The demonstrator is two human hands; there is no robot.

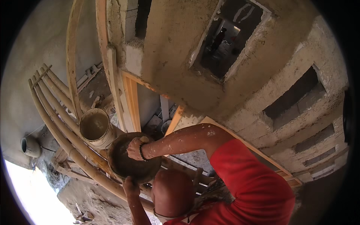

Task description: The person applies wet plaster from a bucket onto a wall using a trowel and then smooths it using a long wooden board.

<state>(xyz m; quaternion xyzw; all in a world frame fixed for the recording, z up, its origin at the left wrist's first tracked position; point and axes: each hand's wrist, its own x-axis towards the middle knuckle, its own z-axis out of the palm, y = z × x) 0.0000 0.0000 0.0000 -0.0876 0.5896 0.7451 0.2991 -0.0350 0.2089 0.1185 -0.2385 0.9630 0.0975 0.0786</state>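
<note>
A round, shallow basin (116,155), dark and smeared with mortar, rests by the bamboo poles left of centre. At its near rim my left hand (131,186) is closed on the edge. My right arm, in a red sleeve, reaches across from the right. The right hand (135,149), with a dark bracelet at the wrist, is curled into a fist over the basin's inside; what it holds, if anything, is hidden. Touching or close behind the basin stands a mortar-stained bucket (107,137). Between my arms is a rounded reddish-brown thing (173,193) whose kind I cannot make out.
Long bamboo poles (62,140) run under the bucket and basin. Upright timbers (112,75) and a wooden frame (131,101) stand beyond. The plastered wall (172,45) has several openings; a distant person (219,37) shows through one. A pot-like container (30,147) lies at far left.
</note>
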